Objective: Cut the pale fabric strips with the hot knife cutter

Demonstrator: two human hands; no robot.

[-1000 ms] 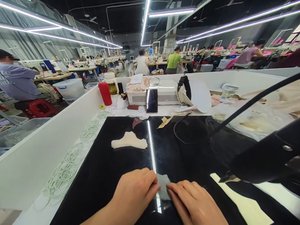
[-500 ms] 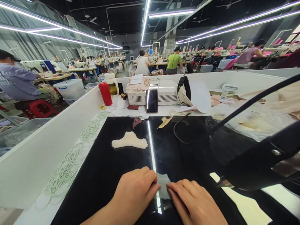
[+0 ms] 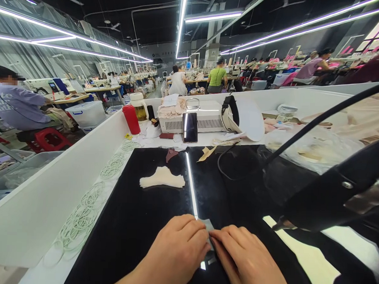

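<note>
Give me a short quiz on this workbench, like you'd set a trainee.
1. True or false: the left hand and right hand both touch the small grey piece.
2. What stands propped before the white box? A. phone B. scissors C. mug
3. Fill in: the bottle near the bench's far left corner is ___.
Key: 1 true; 2 A; 3 red.
</note>
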